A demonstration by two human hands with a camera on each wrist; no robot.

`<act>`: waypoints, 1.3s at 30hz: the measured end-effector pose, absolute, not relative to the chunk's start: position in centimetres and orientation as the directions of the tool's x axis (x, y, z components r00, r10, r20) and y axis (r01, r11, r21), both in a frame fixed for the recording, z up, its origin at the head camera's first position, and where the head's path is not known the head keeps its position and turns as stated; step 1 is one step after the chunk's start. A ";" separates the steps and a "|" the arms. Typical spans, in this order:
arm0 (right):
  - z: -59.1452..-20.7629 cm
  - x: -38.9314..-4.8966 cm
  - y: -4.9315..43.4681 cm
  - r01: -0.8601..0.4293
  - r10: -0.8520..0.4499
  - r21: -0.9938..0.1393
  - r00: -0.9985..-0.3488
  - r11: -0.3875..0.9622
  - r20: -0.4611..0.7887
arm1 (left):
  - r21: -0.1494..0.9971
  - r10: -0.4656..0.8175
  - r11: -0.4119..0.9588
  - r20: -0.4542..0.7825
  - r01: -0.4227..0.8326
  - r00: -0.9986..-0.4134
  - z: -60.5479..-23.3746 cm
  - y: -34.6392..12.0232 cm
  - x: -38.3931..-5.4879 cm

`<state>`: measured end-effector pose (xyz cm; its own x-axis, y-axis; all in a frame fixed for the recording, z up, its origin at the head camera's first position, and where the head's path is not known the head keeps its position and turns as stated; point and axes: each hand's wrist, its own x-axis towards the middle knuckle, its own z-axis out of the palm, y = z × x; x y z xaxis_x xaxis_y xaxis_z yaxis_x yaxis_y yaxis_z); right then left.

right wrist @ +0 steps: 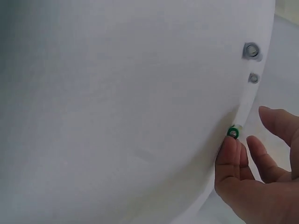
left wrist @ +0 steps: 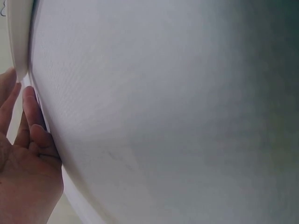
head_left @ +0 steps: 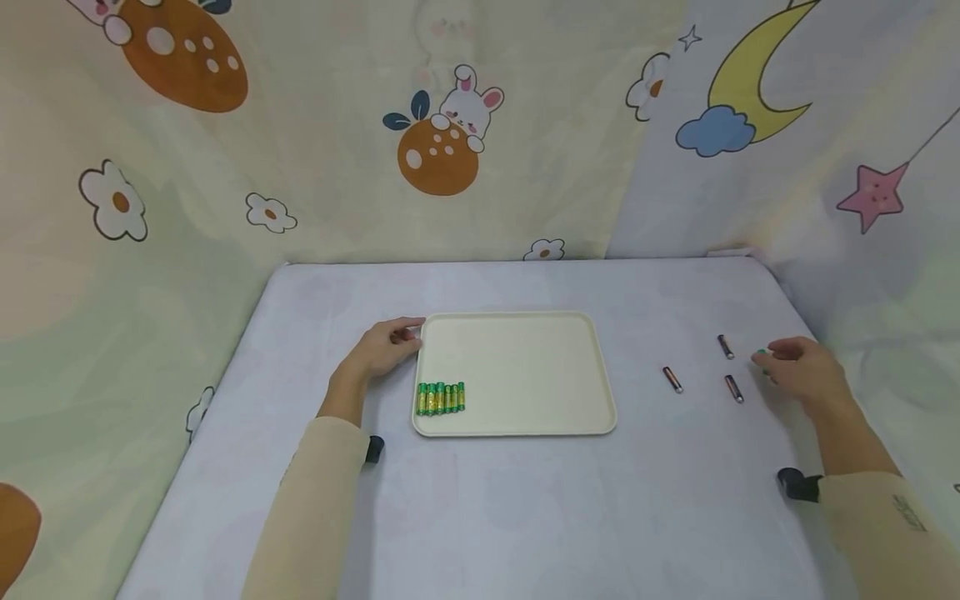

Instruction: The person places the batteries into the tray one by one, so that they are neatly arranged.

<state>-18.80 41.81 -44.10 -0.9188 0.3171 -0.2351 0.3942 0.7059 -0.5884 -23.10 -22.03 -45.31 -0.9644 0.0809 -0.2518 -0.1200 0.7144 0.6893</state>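
My left hand (head_left: 382,348) rests at the left edge of a cream tray (head_left: 517,375), fingers touching its rim near the far corner. In the left wrist view, the fingers of this left hand (left wrist: 28,154) are loosely bent beside the tray's rim (left wrist: 19,42). Several green batteries (head_left: 440,398) stand side by side in a row at the tray's near left corner. On the right, my right hand (head_left: 806,371) reaches down to a green battery (right wrist: 233,132). Its fingertips touch that battery while the thumb stays apart; the fingers partly hide it in the head view.
Three dark batteries with copper-coloured ends lie loose right of the tray: one nearest it (head_left: 672,379), one farther back (head_left: 725,347) and one near the right hand (head_left: 734,388). A white cloth covers the table (head_left: 510,517). Patterned curtains (head_left: 337,125) hang behind and beside it.
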 end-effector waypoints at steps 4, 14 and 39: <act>-44.3 -18.9 42.1 0.409 0.341 -0.551 -0.912 0.727 -0.227 | 0.691 0.082 0.713 -0.254 -0.121 -0.964 -45.3 -22.0 -23.0; -44.3 -20.1 42.7 0.423 0.328 -0.530 -0.906 0.735 -0.268 | 0.706 0.089 0.700 -0.240 -0.110 -0.967 -45.2 -22.2 -23.1; -41.3 -20.3 30.6 0.280 -0.101 -0.930 -0.945 0.240 -0.310 | 0.692 0.097 0.714 -0.250 -0.108 -0.963 -45.3 -22.1 -23.1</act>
